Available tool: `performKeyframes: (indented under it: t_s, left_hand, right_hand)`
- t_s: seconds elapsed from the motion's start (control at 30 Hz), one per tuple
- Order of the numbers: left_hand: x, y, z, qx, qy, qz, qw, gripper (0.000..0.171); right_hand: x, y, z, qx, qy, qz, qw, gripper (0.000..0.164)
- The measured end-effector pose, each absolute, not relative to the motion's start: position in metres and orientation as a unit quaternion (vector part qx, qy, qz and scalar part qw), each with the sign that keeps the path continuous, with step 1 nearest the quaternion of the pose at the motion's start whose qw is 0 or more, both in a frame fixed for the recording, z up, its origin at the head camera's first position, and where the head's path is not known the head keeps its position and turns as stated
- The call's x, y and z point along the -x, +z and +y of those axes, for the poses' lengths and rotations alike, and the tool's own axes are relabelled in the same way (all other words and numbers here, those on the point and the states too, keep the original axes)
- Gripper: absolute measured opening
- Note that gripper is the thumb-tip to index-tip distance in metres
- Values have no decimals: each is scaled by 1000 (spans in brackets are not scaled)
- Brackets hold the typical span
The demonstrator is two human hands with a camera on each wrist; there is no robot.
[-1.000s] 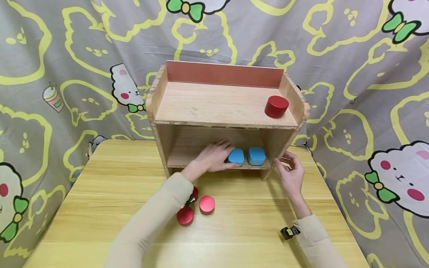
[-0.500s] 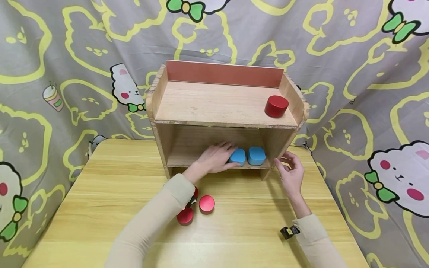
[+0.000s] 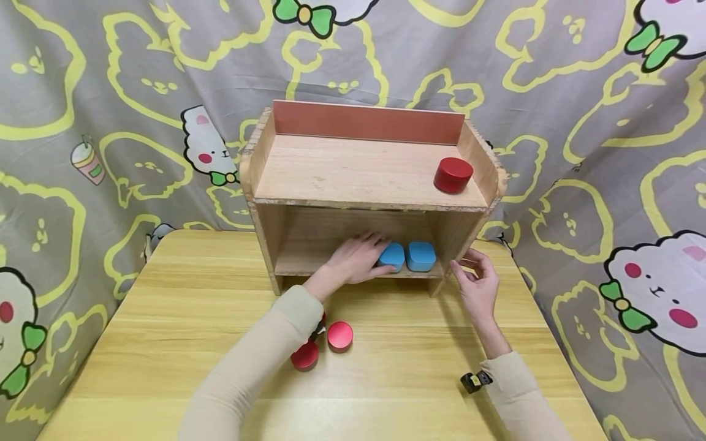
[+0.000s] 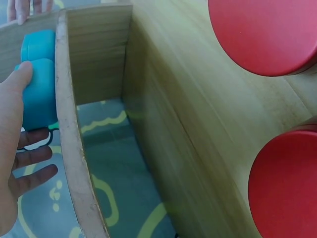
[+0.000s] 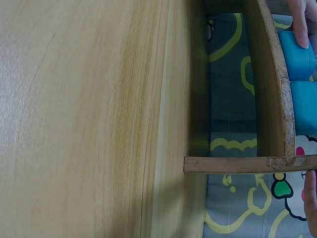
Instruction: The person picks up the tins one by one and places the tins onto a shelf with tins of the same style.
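Observation:
In the head view my left hand (image 3: 358, 257) holds the left blue rounded-square tin (image 3: 392, 257) on the lower shelf. Its thumb lies on the tin's front in the left wrist view, and three fingers stretch out beside it; the index finger is hidden. The other blue tin (image 3: 421, 256) sits right against it, toward the shelf's right wall. My right hand (image 3: 478, 278) touches the outer side of the wooden shelf unit (image 3: 358, 203) at its right panel, fingers loosely bent. In the right wrist view a fingertip (image 5: 310, 188) shows by that panel.
A red round tin (image 3: 453, 175) stands on the upper shelf at the right. Several red tins, one in plain sight (image 3: 340, 337), lie on the wooden table (image 3: 397, 380), some partly behind the left sleeve (image 3: 265, 355). A patterned curtain (image 3: 154, 79) hangs behind.
My left hand and the left blue tin have slid a little to the right, and the gap between the two blue tins has narrowed to contact. The right hand has stayed at the panel.

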State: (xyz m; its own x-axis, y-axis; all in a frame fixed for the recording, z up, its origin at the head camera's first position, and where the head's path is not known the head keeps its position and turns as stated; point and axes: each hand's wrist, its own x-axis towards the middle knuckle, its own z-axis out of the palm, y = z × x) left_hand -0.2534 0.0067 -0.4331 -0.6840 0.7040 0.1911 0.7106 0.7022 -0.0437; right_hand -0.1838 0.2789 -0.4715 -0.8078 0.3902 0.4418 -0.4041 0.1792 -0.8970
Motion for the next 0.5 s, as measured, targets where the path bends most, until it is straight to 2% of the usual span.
performKeyframes:
  t_s: [0.23, 0.5]
  left_hand:
    - [254, -435, 6, 382, -30, -918, 98, 74]
    - [252, -437, -2, 389, -55, -912, 121, 75]
  right_hand:
    - [185, -474, 279, -8, 640, -702, 312, 35]
    - [186, -475, 281, -11, 639, -702, 314, 36]
